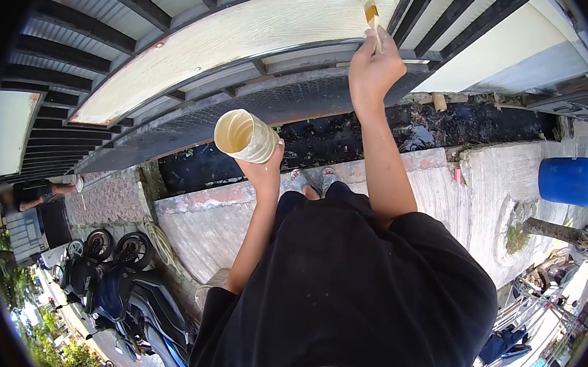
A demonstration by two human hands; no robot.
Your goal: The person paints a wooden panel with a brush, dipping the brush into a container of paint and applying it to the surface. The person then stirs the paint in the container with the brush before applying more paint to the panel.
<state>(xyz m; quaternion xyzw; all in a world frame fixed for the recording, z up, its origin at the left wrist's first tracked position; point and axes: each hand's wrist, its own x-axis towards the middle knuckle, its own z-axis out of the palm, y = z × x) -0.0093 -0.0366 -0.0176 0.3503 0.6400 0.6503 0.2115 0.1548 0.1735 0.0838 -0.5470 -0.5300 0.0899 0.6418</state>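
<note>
My right hand (377, 63) is closed round the handle of a paintbrush (371, 11). The brush's bristles touch the upper right end of a long cream-coloured panel (250, 34) set in a dark metal fence. My left hand (264, 171) grips a cut-off plastic container (259, 140) from its side and underneath. The container is tilted, its mouth towards me, and its inside looks cream and yellowish. Pale smears mark its outer wall. Parts of the left fingers are hidden behind it.
A dark, wet ditch (324, 141) runs between the fence and the concrete ledge (211, 201) where my feet stand. Parked motorcycles (129, 295) are at lower left. A blue barrel (568, 181) lies at right near a tree trunk (550, 230). Another person (37, 194) is at far left.
</note>
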